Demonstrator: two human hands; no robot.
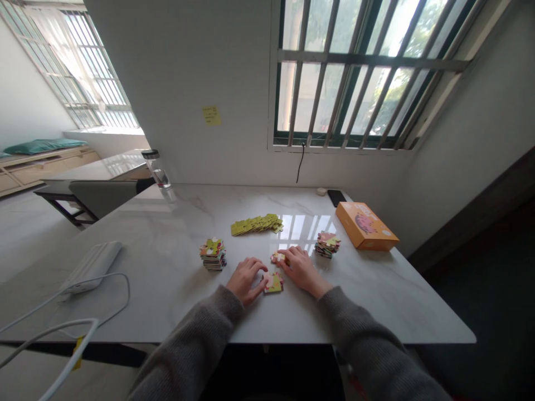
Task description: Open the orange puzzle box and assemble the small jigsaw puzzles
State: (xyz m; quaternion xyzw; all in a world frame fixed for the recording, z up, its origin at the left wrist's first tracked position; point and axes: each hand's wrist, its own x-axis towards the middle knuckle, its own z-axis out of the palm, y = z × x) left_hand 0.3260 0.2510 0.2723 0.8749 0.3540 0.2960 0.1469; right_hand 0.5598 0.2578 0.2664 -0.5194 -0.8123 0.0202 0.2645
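Observation:
On the white marbled table, a green and pink puzzle piece (273, 283) lies flat in front of me. My left hand (247, 278) rests at its left side, thumb at the piece's edge, fingers curved and apart. Just beyond that piece, my right hand (301, 269) has its fingertips on a second, smaller-looking puzzle piece (276, 257), partly covered by the fingers. A stack of puzzle pieces (213, 255) stands left of my left hand. Another stack of puzzle pieces (327, 244) is right of my right hand. Farther back, a fanned row of green puzzle pieces (257, 224) lies on the table.
An orange box (365, 225) sits at the right edge, with a dark phone (336, 197) behind it. At the left are a white device (94, 266) with cables and a clear bottle (157, 169) at the back corner. A wall with a barred window rises behind the table.

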